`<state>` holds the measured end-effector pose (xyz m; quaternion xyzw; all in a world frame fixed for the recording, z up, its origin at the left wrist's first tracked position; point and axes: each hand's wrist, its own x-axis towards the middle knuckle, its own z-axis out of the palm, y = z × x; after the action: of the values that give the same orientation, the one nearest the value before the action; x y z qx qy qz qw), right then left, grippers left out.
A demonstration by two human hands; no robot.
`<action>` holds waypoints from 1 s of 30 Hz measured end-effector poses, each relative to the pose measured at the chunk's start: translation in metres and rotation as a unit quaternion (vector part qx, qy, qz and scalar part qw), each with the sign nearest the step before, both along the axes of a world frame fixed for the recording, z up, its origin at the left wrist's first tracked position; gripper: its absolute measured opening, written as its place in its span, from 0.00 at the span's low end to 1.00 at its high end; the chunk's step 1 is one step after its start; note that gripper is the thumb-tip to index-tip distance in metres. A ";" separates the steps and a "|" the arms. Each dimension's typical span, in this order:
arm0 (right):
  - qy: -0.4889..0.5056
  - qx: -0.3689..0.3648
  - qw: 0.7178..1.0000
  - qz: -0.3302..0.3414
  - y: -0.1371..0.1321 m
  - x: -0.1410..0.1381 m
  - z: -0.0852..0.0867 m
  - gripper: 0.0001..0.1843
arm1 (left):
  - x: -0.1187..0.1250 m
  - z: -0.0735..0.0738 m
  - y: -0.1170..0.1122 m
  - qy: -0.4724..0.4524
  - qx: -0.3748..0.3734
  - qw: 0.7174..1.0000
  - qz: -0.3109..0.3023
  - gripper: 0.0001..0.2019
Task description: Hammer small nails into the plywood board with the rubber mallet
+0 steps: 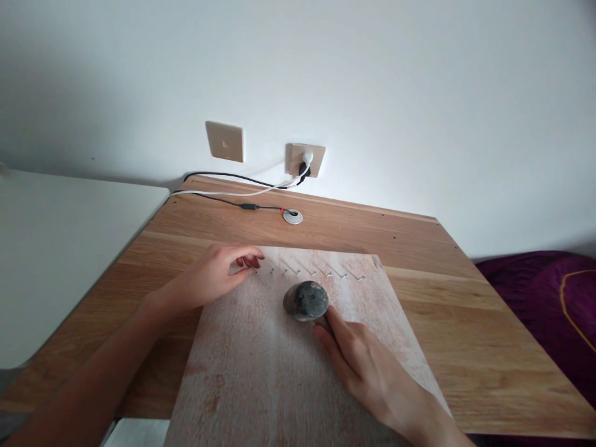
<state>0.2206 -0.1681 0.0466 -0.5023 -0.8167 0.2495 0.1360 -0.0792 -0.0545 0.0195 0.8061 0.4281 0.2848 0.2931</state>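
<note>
A pale, worn wooden board (pixel 233 366) lies on the wooden desk, with a row of several thin nails (pixel 313 273) standing in it near its far edge. Some of the nails at the right lean. At the left end of this row, my left hand (pixel 228 273) has its thumb and curled fingers closed around a nail (pixel 256 271), partly hidden by the fingertips. My right hand (pixel 367 366) grips the short visible part of a mallet's handle. Its dark, rounded mallet head (pixel 307 300) is held over the board, just on the near side of the row.
Behind the board, a black cable (pixel 218 198) runs into a round desk grommet (pixel 292 216). White and black cords reach a wall socket (pixel 305 159), beside another wall plate (pixel 225 141). A white surface (pixel 69 248) adjoins the desk at left; purple fabric (pixel 535 298) lies right.
</note>
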 end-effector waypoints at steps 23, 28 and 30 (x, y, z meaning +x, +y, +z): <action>0.005 -0.035 0.999 -0.017 0.000 -0.002 0.004 0.15 | 0.010 -0.006 -0.004 -0.027 -0.053 0.998 0.025 0.12; 0.004 -0.026 1.000 -0.014 0.000 -0.001 0.003 0.16 | 0.010 -0.006 -0.005 -0.005 -0.013 1.000 0.009 0.08; 0.006 -0.017 1.000 -0.013 0.000 -0.002 0.004 0.17 | 0.010 -0.004 -0.006 0.005 -0.001 1.000 0.006 0.07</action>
<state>0.2190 -0.1684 0.0508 -0.5137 -0.8046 0.2650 0.1360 -0.0690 -0.0602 0.0155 0.8049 0.4345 0.2817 0.2898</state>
